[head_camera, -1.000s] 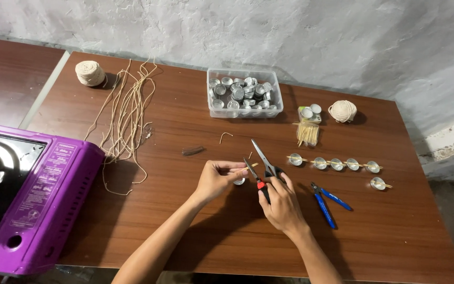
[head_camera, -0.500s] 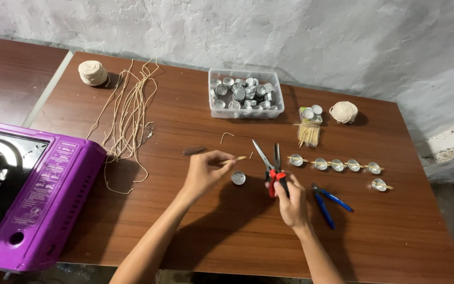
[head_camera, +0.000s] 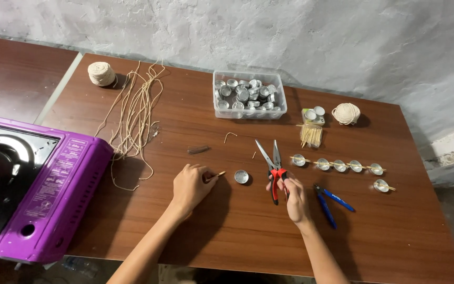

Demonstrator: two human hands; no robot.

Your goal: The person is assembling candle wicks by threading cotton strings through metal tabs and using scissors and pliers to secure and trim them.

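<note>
My right hand (head_camera: pixel 293 195) grips the red-handled scissors (head_camera: pixel 272 167), blades slightly apart on the table; my left hand (head_camera: pixel 190 185) pinches a short tan wick piece (head_camera: pixel 219 174) left of the small silver cup (head_camera: pixel 241 176).

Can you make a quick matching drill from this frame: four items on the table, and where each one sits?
Items:
1. scissors
2. clear tub of metal cups
3. purple stove
4. blue pliers

Places:
A. near edge of the table at far left
B. under the right hand
C. at the back of the table, near the wall
D. flat on the table just right of the right hand

Pairs: 1-B, 2-C, 3-A, 4-D
</note>
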